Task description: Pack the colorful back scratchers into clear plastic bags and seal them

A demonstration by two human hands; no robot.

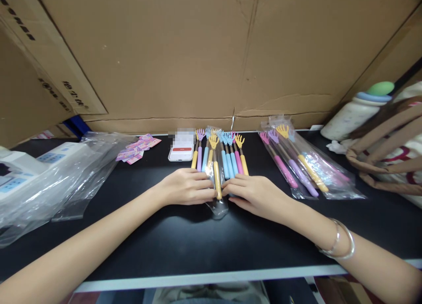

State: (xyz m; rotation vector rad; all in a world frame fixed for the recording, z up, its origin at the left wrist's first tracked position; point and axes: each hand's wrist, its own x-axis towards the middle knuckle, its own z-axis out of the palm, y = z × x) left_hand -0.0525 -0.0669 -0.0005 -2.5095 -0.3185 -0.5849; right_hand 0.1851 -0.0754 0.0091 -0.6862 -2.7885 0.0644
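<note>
A yellow back scratcher (pixel 216 176) lies in a clear plastic bag (pixel 220 210) at the middle of the table, claw end away from me. My left hand (pixel 186 186) comes in from the left, its fingers bent together on the bag's left edge. On the other side, my right hand (pixel 252 193) has its fingertips at the bag's right edge, close to the yellow handle. Both thumbs are largely hidden. Behind my hands lies a row of loose back scratchers in yellow, purple, blue and pink, including a purple back scratcher (pixel 199 153) and a pink one (pixel 238 159).
Bagged back scratchers (pixel 306 167) lie to the right, near a white bottle (pixel 351 119) and a brown-handled bag (pixel 389 156). A phone (pixel 181 152) and pink cards (pixel 136 149) lie left of centre. Plastic bags (pixel 79 185) cover the far left. Cardboard (pixel 178 53) walls the back.
</note>
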